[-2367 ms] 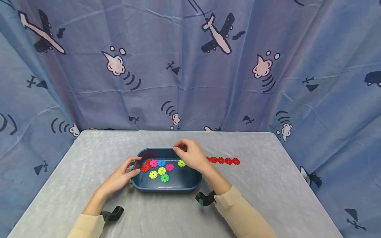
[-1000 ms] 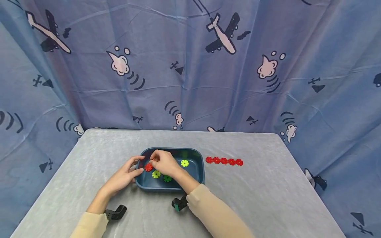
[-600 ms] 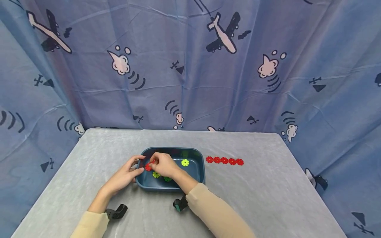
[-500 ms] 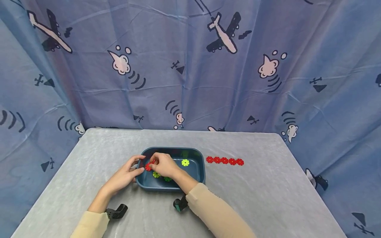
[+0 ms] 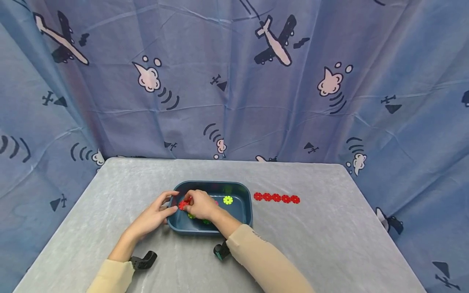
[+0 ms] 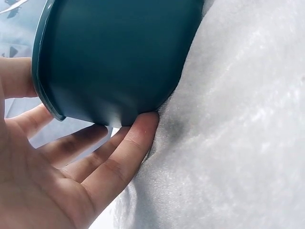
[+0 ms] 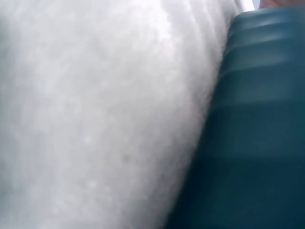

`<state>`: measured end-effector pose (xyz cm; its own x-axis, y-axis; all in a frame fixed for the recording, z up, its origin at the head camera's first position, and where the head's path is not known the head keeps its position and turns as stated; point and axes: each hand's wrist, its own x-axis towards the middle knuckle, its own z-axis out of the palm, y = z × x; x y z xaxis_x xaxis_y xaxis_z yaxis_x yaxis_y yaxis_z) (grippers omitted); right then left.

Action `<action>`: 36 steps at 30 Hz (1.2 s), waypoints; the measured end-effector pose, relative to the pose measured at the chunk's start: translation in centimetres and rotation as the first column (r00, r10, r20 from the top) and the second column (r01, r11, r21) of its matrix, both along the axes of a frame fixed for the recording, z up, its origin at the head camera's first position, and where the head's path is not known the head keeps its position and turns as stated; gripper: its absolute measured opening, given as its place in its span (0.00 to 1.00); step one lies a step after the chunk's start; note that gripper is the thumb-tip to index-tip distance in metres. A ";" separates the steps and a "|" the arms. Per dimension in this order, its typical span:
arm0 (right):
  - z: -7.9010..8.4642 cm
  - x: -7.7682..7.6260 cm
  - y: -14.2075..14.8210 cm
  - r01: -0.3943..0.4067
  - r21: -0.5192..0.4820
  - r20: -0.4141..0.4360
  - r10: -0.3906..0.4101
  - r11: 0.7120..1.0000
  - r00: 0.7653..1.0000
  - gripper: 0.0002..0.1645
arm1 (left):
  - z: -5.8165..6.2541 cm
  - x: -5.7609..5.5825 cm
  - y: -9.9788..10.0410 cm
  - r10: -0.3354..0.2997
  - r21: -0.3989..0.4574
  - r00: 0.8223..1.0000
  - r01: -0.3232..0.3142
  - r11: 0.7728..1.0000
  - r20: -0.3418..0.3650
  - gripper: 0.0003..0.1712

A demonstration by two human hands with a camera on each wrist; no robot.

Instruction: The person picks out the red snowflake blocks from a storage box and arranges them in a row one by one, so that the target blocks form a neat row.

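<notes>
A dark teal plastic tray (image 5: 210, 233) holds notched interlocking discs. My left hand (image 5: 152, 215) grips its left end; in the left wrist view, fingers (image 6: 114, 167) lie along the outer wall (image 6: 114, 57) by the cloth. Inside the tray, my right hand (image 5: 200, 204) reaches to the left end and pinches at the red discs (image 5: 181, 206); its fingertips partly cover them. A yellow disc (image 5: 228, 200) lies bare on the tray floor, while the green disc (image 5: 207, 221) and a pink one (image 5: 216, 202) show only partly beside my hand. The right wrist view shows no hand clearly, just the tray's side (image 7: 257, 133).
Several red discs (image 5: 276, 197) lie in a row on the light grey cloth-covered table (image 5: 315, 236), right of the tray. Black wrist cameras sit at both cuffs. A blue curtain (image 5: 234, 101) with printed airplanes hangs behind the table.
From above the tray's right side, my right hand has moved left and down to the red discs, then shifted slightly there. The left hand keeps its grip; the view has shifted slightly.
</notes>
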<state>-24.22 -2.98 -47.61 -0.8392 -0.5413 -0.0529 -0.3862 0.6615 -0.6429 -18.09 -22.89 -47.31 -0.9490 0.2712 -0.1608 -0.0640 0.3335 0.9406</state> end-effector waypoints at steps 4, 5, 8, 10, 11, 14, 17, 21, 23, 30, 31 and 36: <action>-0.1 0.0 -0.1 0.005 0.027 -0.019 -0.004 1.000 1.000 0.12 | 0.0 0.1 0.0 -0.003 0.004 1.000 0.003 1.000 -0.003 0.31; -0.1 0.1 -0.1 0.003 0.036 -0.024 -0.002 0.999 1.000 0.12 | 0.0 0.1 0.0 -0.005 0.007 1.000 0.005 1.000 -0.005 0.31; -0.2 0.1 -0.2 0.001 0.058 -0.041 0.002 0.998 0.999 0.10 | 0.0 0.1 0.0 -0.007 0.013 1.000 0.007 1.000 -0.005 0.30; -0.2 0.1 -0.2 0.000 0.069 -0.050 0.004 0.998 0.999 0.10 | 0.1 0.1 0.1 -0.007 0.016 1.000 0.007 1.000 -0.005 0.30; -0.2 0.2 -0.2 -0.001 0.072 -0.051 0.005 0.997 0.999 0.10 | 0.1 0.1 0.1 -0.007 0.016 1.000 0.007 1.000 -0.005 0.30; -0.2 0.2 -0.1 -0.001 0.081 -0.052 0.005 0.997 0.999 0.09 | 0.1 0.1 0.1 -0.005 0.013 1.000 0.005 1.000 -0.005 0.30; -0.2 0.3 -0.1 0.001 0.084 -0.051 0.004 0.996 0.999 0.10 | 0.1 0.1 0.1 -0.005 0.013 1.000 0.005 1.000 -0.003 0.30; -0.3 0.3 -0.1 0.003 0.075 -0.054 0.001 0.997 0.999 0.11 | 0.1 0.1 0.1 -0.007 0.013 1.000 0.007 1.000 0.000 0.29; -0.4 0.3 -0.1 0.003 0.067 -0.055 0.001 0.998 0.998 0.12 | 0.1 0.1 0.0 -0.006 0.013 1.000 0.006 1.000 0.000 0.29; -0.5 0.3 -0.2 0.005 0.037 -0.064 -0.003 0.999 0.998 0.10 | 0.1 0.1 0.0 -0.009 0.015 1.000 0.009 1.000 -0.004 0.29; -0.5 0.3 -0.1 0.006 0.036 -0.066 -0.003 0.999 0.998 0.10 | 0.1 0.1 0.0 -0.009 0.016 1.000 0.009 1.000 -0.004 0.29; -0.5 0.2 -0.1 0.003 0.017 -0.069 -0.002 1.000 0.998 0.09 | 0.1 0.1 0.0 -0.006 0.010 1.000 0.006 1.000 -0.006 0.29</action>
